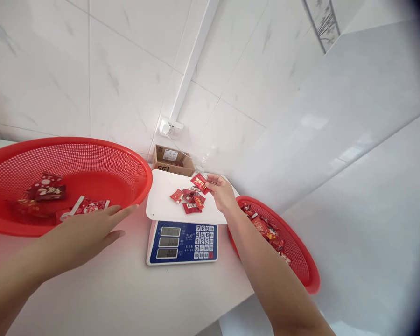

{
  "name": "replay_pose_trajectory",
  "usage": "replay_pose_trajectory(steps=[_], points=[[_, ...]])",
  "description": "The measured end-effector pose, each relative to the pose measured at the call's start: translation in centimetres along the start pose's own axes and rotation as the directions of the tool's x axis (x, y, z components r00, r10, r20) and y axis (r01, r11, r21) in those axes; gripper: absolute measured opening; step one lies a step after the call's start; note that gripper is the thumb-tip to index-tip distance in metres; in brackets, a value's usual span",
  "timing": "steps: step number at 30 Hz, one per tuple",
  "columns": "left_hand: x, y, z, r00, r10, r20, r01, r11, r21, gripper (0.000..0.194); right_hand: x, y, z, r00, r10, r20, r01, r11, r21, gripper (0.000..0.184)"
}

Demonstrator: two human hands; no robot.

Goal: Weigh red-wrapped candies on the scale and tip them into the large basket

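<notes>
Between the fingertips of my right hand [221, 190] is a red candy packet [199, 182], held over the white weighing pan [164, 205]. Several small red wrapped candies [192, 199] lie in a loose pile on that pan, just below the packet. My left hand [98, 226] reaches across the near rim of the left red basket [133, 161], fingers stretched out and nothing seen in them. Inside this basket are several red and dark candy packets [51, 192]. The blue scale panel [184, 242] faces me, its small displays hard to read.
A second red basket [310, 277] with more red packets [266, 228] stands at the right, partly behind my right forearm. An open cardboard box [171, 163] sits behind the scale, below a wall socket [173, 128]. The white table [133, 298] ends at the lower right.
</notes>
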State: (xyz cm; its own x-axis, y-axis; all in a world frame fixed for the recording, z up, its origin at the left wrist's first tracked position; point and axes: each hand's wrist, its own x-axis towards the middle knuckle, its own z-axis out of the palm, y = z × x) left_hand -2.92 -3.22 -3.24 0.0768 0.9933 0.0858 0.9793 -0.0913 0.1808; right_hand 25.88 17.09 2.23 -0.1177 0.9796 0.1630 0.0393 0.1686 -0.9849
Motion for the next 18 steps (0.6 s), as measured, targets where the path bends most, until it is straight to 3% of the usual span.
replay_pose_trajectory(steps=[4,9,14,18], points=[[0.1,0.5,-0.7,1.0,-0.013,0.017,0.013,1.0,-0.006,0.05,-0.7,-0.1,-0.2,1.0,-0.007,0.025,0.008,0.999,-0.034,0.033],[0.0,0.8,-1.1,0.999,-0.022,0.026,0.023,1.0,-0.008,0.05,-1.3,-0.3,-2.1,0.998,-0.035,-0.059,0.033,0.999,-0.032,0.033],[-0.2,1.1,-1.4,0.998,-0.053,0.028,0.052,0.998,0.028,0.05,-2.5,-1.0,-8.8,0.96,-0.083,-0.266,0.024,0.975,-0.219,0.037],[0.0,0.2,-0.3,1.0,-0.027,-0.013,0.027,1.0,0.006,0.049,-3.8,-1.2,-16.0,0.91,-0.09,-0.405,-0.131,0.865,-0.484,0.031]])
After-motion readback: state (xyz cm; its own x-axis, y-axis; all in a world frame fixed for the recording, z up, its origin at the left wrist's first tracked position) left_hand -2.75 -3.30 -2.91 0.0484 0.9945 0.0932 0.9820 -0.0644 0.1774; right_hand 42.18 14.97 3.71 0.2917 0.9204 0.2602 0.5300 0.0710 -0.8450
